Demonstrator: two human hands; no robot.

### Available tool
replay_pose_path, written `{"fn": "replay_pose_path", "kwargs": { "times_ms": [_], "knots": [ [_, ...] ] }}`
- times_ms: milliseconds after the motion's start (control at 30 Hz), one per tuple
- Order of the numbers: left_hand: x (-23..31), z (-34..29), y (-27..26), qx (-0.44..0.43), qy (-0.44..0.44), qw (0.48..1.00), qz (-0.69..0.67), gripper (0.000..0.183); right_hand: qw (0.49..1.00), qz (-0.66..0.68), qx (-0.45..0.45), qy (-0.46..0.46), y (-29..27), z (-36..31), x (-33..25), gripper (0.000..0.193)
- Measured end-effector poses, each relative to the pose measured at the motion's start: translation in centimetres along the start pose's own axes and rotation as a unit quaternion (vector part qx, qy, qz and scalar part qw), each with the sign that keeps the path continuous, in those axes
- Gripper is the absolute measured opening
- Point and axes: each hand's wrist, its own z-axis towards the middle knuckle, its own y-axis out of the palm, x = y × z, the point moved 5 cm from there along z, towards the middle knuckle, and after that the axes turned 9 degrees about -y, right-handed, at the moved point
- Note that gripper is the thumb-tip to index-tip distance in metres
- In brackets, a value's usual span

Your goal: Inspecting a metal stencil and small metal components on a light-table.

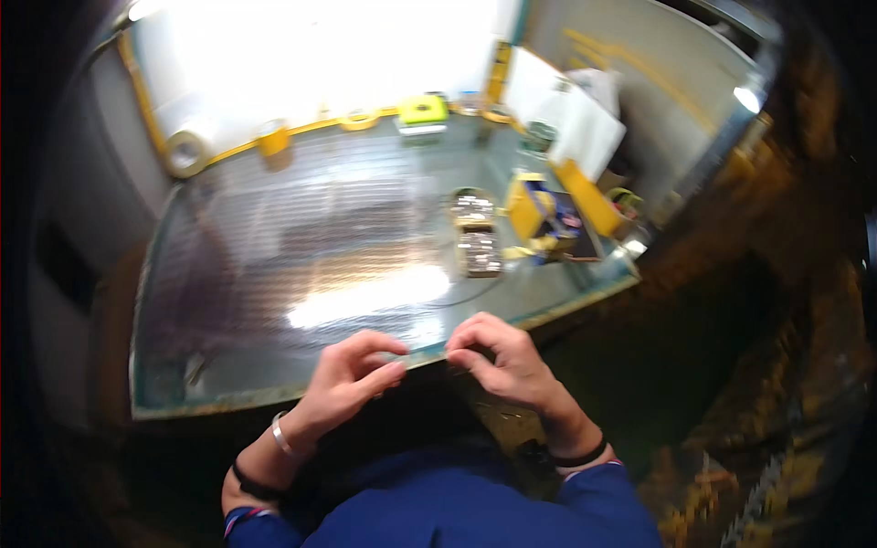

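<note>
Both of my hands are held up at the near edge of a glass-topped table (228,397), a short gap between them. My left hand (352,374) has its thumb and forefinger curved but apart, and nothing shows between them. The fingers of my right hand (498,358) are curled with thumb and fingertips close together; whatever they may hold is too small or blurred to make out. Beyond my right hand stand a round container (473,208) and a squarish container (480,254), each with shiny small pieces in it.
A yellow box-like holder (525,208) with blue parts stands at the right. Tape rolls (187,153), a yellow roll (272,139) and a yellow-green box (422,110) line the far edge. A glass jar (539,137) is beside a white panel (585,132).
</note>
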Motion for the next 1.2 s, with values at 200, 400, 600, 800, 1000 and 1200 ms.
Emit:
{"fn": "replay_pose_path", "kwargs": {
  "times_ms": [200,400,600,800,1000,1200],
  "knots": [
    [-0.5,1.4,0.3,0.039,0.085,0.994,0.049,0.011,0.979,-0.155,-0.055,0.123,-9.0,-6.7,3.5,0.009],
    [-0.7,1.7,-1.5,0.15,0.2,0.953,0.173,0.007,0.854,-0.379,0.268,0.235,-17.8,-12.0,6.9,0.013],
    [-1.4,2.3,-2.2,0.158,0.18,0.962,0.133,0.007,0.836,-0.318,0.378,0.24,-20.0,-13.4,11.6,0.014],
    [-1.7,2.3,-2.4,0.155,0.174,0.967,0.105,0.008,0.835,-0.189,0.446,0.262,-19.8,-14.8,14.5,0.018],
    [-1.7,2.2,-2.4,0.158,0.169,0.967,0.103,0.008,0.827,-0.189,0.467,0.25,-18.1,-14.7,13.2,0.021],
    [-1.7,2.2,-2.4,0.157,0.176,0.966,0.111,0.009,0.84,-0.144,0.469,0.231,-16.9,-14.9,14.2,0.034]
  ]
}}
